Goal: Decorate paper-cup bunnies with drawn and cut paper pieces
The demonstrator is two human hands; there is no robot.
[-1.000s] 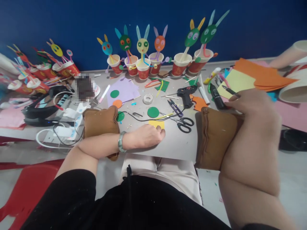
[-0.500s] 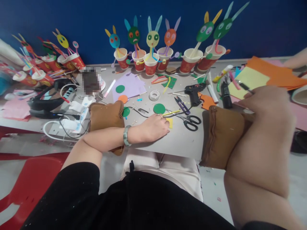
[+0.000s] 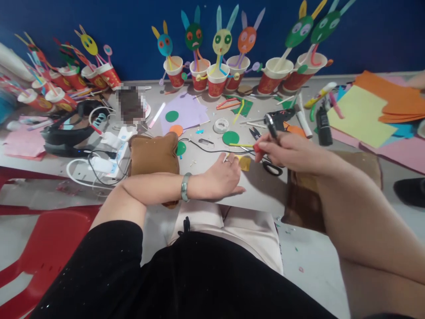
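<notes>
My left hand (image 3: pixel 221 177) lies palm down on the table with its fingers apart. Its fingertips reach the edge of a small yellow paper piece (image 3: pixel 245 163). A black pen (image 3: pixel 271 127) with a silvery end tilts up out of my right hand (image 3: pixel 288 150), whose fingers are closed round it. Something red (image 3: pixel 257 148) shows at those fingertips; whether it belongs to the pen I cannot tell. Just beyond the hands lie a green paper circle (image 3: pixel 230 138), a thin yellow strip (image 3: pixel 241 145) and black-handled scissors (image 3: pixel 272 169), partly covered by my right hand.
Red paper cups (image 3: pixel 217 84) with paper-faced figures line the back. A black glue gun (image 3: pixel 282 118) and a tape roll (image 3: pixel 221 126) lie mid-table. Brown cushions (image 3: pixel 152 155) sit under both forearms. Coloured sheets (image 3: pixel 365 117) spread at right; a power strip (image 3: pixel 117 161) stands at left.
My right hand has come left from the coloured sheets to above the scissors, bringing the pen. My left hand's fingers have spread, and its thumb now points out to the right.
</notes>
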